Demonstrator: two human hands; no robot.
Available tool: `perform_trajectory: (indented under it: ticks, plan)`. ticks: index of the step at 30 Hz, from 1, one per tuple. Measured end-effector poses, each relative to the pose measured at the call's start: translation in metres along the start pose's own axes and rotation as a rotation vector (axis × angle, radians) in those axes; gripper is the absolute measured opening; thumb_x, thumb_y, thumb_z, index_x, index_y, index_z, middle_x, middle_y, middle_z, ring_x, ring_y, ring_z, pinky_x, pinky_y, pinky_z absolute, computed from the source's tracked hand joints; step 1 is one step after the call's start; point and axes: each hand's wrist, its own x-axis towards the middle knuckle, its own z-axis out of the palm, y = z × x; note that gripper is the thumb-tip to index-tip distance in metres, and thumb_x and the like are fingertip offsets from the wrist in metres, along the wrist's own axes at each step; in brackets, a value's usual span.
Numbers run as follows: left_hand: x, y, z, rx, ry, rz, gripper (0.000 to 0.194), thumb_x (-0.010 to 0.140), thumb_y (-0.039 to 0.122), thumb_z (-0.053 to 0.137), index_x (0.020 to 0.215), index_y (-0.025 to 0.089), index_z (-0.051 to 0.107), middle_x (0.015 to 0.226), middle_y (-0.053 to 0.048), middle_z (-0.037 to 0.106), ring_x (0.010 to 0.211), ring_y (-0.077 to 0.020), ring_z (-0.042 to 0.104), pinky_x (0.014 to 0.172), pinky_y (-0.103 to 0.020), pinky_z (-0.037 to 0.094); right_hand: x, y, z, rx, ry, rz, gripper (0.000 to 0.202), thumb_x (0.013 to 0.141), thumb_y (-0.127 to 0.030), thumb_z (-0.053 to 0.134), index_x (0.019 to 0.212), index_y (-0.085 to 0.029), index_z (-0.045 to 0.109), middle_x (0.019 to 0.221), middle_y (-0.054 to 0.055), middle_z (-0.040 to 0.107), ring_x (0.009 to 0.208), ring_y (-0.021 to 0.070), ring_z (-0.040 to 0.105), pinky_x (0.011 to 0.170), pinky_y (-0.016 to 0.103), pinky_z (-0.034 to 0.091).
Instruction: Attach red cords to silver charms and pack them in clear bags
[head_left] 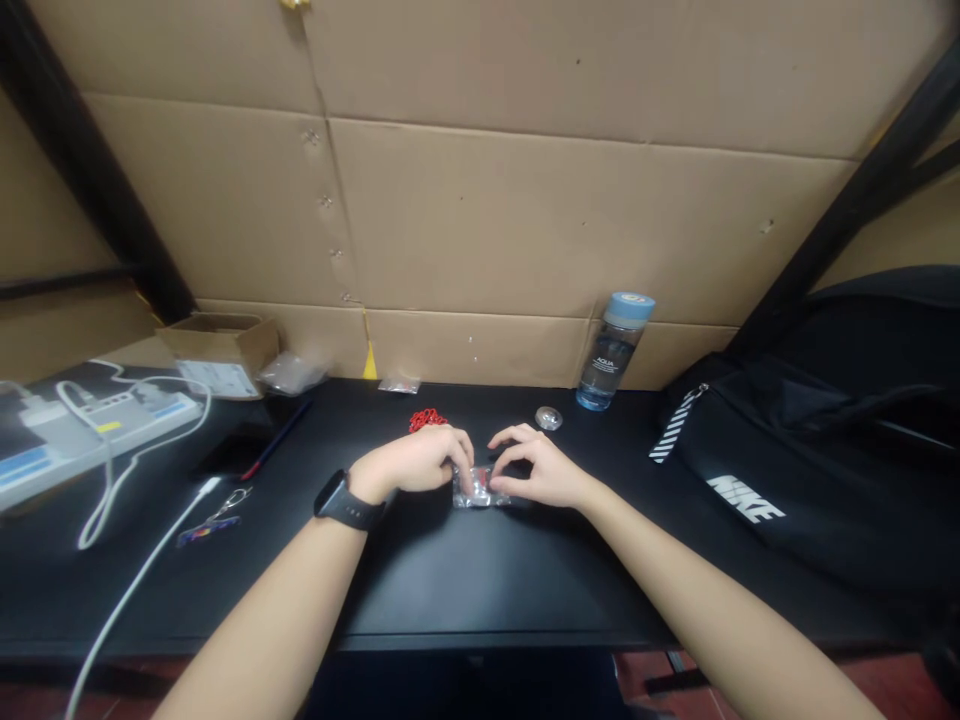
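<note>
Taking the small clear packet point(466, 498) as the dial's centre, the left forearm comes in from between 7 and 8 o'clock, a single black watch point(349, 502) around its wrist, and the left hand point(433, 460) bends over palm-down, fingers pointing onto the packet. The right forearm enters from about 4 o'clock; the right hand point(541, 470) arches its fingers towards the packet's 3 o'clock edge, thumb low and index raised. Both hands touch the packet, which lies on the black worktop point(487, 580) with something red showing in it; I cannot tell whether either grip is clamped on the film or merely resting there. Around them: one bunch of red strands point(426, 420) at 11, one flat little packet point(400, 384) farther out at 11, one round shiny object point(548, 418) between 1 and 2, one blue-capped bottle point(609, 355) beyond it, one black bag point(757, 470) at 3, one power strip point(105, 430) between 9 and 10, one cardboard box point(217, 350) at 10.
</note>
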Motion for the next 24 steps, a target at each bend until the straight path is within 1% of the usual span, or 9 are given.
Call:
perform_trajectory:
  ticks: [2,3,4,6,8,14,19,21,24]
  plan:
    - [0.003,0.003,0.005,0.039,0.023,-0.022,0.025,0.080,0.013,0.069,0.090,0.031,0.083,0.108,-0.002,0.070,0.099,-0.0212,0.066,0.095,-0.032,0.046,0.000,-0.003,0.001,-0.014,-0.020,0.023,0.023,0.075,-0.046,0.088,0.088,-0.028,0.080,0.126,0.006,0.067,0.122,0.0293,0.056,0.109,0.051,0.037]
    - [0.005,0.004,0.007,0.058,0.033,-0.040,0.014,0.080,0.021,0.075,0.089,0.030,0.082,0.105,-0.002,0.070,0.100,-0.0225,0.065,0.094,-0.032,0.044,0.000,-0.003,0.001,-0.017,-0.031,0.032,0.026,0.072,-0.047,0.089,0.087,-0.028,0.079,0.127,0.006,0.067,0.123,0.0299,0.055,0.109,0.051,0.036]
    - [0.007,0.005,0.010,0.081,0.040,-0.063,0.008,0.078,0.029,0.081,0.087,0.029,0.081,0.104,-0.002,0.070,0.102,-0.0238,0.064,0.092,-0.033,0.043,0.001,-0.003,0.001,-0.017,-0.042,0.040,0.028,0.071,-0.048,0.090,0.087,-0.028,0.079,0.127,0.005,0.067,0.123,0.0302,0.055,0.108,0.051,0.035]
    - [0.011,0.005,0.014,0.125,0.041,-0.113,0.015,0.075,0.037,0.086,0.081,0.027,0.078,0.103,-0.003,0.069,0.104,-0.0258,0.063,0.089,-0.033,0.041,0.002,-0.003,0.001,-0.009,-0.059,0.050,0.029,0.069,-0.046,0.091,0.086,-0.027,0.077,0.126,0.004,0.068,0.122,0.0300,0.055,0.106,0.050,0.036]
    - [0.013,0.007,0.016,0.150,0.035,-0.151,0.020,0.072,0.036,0.089,0.079,0.025,0.074,0.103,-0.002,0.069,0.104,-0.0261,0.062,0.087,-0.033,0.038,0.002,-0.004,0.000,-0.003,-0.064,0.057,0.032,0.068,-0.044,0.092,0.088,-0.026,0.074,0.121,0.003,0.071,0.119,0.0290,0.057,0.105,0.048,0.036]
    - [0.015,0.016,0.017,0.173,0.111,-0.262,0.051,0.060,0.035,0.096,0.094,0.023,0.061,0.091,0.001,0.069,0.094,-0.0256,0.064,0.083,-0.031,0.036,0.000,-0.016,-0.003,0.044,-0.067,0.134,0.057,0.067,-0.040,0.092,0.116,-0.031,0.064,0.106,-0.001,0.073,0.103,0.0245,0.063,0.098,0.041,0.039]
    - [0.016,0.018,0.018,0.048,0.147,-0.233,0.062,0.061,0.030,0.095,0.110,0.024,0.057,0.102,0.001,0.073,0.092,-0.0241,0.067,0.082,-0.031,0.039,-0.004,-0.023,-0.008,0.059,-0.035,0.234,0.064,0.061,-0.030,0.094,0.115,-0.030,0.061,0.093,-0.004,0.072,0.093,0.0229,0.064,0.095,0.039,0.040]
    - [0.016,0.014,0.019,-0.011,0.144,-0.217,0.065,0.062,0.029,0.094,0.116,0.024,0.057,0.105,-0.001,0.075,0.094,-0.0247,0.068,0.084,-0.031,0.041,-0.006,-0.023,-0.010,0.057,-0.020,0.226,0.060,0.063,-0.022,0.090,0.115,-0.030,0.061,0.091,-0.005,0.073,0.092,0.0224,0.065,0.098,0.041,0.039]
    - [0.016,0.007,0.022,-0.124,0.154,-0.186,0.058,0.069,0.030,0.090,0.119,0.024,0.061,0.105,-0.002,0.076,0.095,-0.0241,0.070,0.086,-0.032,0.045,-0.008,-0.018,-0.014,0.078,0.017,0.175,0.050,0.072,-0.013,0.079,0.116,-0.029,0.061,0.091,-0.005,0.074,0.090,0.0203,0.067,0.104,0.045,0.036]
